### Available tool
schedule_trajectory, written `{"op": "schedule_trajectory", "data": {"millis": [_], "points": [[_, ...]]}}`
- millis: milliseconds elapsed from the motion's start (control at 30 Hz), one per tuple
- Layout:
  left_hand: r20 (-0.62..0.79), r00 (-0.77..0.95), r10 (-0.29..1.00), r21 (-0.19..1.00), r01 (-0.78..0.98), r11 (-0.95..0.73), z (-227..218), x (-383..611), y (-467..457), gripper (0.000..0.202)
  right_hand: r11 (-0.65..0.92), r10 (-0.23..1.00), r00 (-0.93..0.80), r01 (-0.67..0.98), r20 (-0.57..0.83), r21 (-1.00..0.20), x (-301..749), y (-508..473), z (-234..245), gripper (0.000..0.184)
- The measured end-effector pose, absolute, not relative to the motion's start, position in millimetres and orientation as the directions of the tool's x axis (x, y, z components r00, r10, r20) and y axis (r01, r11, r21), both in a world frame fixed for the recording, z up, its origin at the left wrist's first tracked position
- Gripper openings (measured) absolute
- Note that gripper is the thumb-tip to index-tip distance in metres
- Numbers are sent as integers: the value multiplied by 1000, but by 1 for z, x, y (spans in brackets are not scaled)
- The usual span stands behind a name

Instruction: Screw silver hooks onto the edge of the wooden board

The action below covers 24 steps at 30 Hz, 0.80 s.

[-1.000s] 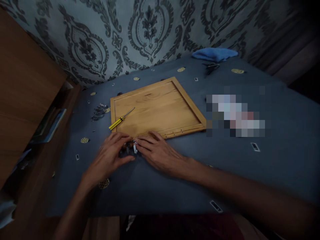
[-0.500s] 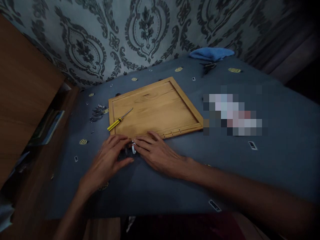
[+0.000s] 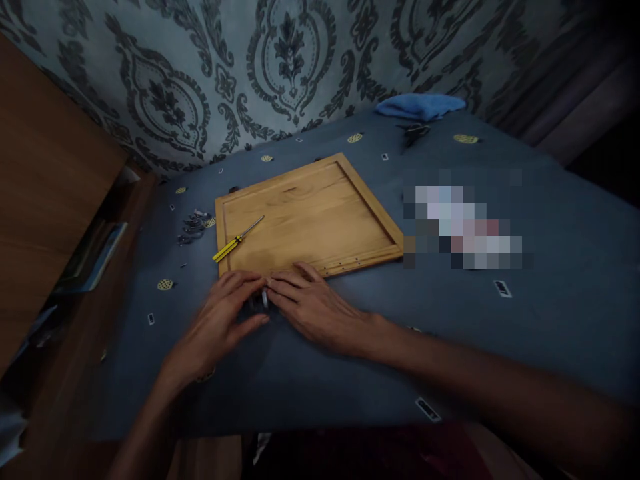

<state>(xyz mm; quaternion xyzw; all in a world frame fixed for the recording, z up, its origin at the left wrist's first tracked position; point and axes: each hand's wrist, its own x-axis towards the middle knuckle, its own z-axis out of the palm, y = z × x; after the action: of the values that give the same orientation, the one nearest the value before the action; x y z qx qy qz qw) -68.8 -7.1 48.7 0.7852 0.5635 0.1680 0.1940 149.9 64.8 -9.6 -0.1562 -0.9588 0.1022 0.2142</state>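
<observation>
A framed wooden panel (image 3: 300, 207), like a cabinet door, lies flat on the patterned grey-blue cover, with small dark holes along its near edge. At that edge is a small shiny metal fitting (image 3: 265, 297), mostly hidden between my hands. My left hand (image 3: 225, 310) has its curled fingertips on the fitting, the thumb held lower and apart. From the right, my right hand (image 3: 315, 303) presses its fingertips against the same fitting and the panel's edge. A screwdriver (image 3: 237, 240) with a yellow-and-black handle rests on the panel's left side.
Left of the panel lies a small heap of metal fittings (image 3: 194, 225). A blue cloth (image 3: 420, 107) and a dark object (image 3: 415, 133) sit at the back right. Something blurred out (image 3: 460, 223) lies right of the panel. Wooden furniture (image 3: 55, 167) with shelves stands at the left.
Both hands stay at the panel's near edge, their fingertips slightly closer together, covering more of the fitting. The whole view has shifted slightly.
</observation>
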Motion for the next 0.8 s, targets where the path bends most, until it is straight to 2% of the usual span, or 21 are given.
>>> {"op": "schedule_trajectory", "data": {"millis": [433, 700, 800], "points": [[82, 319, 944, 578, 756, -306, 45, -73, -1, 38, 936, 344, -850, 277, 399, -216, 149, 64, -12, 33], [103, 315, 944, 570, 759, -315, 45, -74, 0, 39, 937, 338, -856, 268, 391, -222, 149, 64, -14, 36], [155, 275, 949, 531, 787, -315, 49, -81, 3, 36, 936, 340, -857, 269, 388, -226, 148, 64, -13, 37]]}}
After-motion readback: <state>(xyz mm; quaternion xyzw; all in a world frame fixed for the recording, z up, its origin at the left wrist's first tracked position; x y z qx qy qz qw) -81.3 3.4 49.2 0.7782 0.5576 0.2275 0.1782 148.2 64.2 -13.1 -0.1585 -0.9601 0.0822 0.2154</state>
